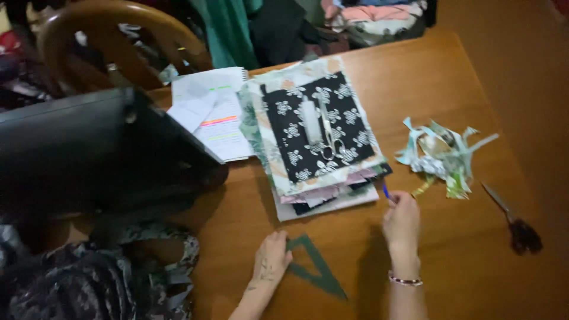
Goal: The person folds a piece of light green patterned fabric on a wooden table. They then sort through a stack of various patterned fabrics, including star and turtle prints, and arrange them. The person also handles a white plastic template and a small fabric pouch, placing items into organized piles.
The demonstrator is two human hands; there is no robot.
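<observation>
Left hand (271, 259) flat, fingers spread, pressing on green triangular template (317, 266) on wooden table (450, 249). Right hand (401, 222) closed around blue pen (386, 191), tip up beside the near edge of fabric stack (314, 136) just ahead. Small silver scissors (329, 139) atop that stack; fabric scraps (441, 157) beyond the right hand, dark-handled scissors (512, 222) to its right. Likely risk: template slipping under light pressure; pen smudging nearby cloth.
</observation>
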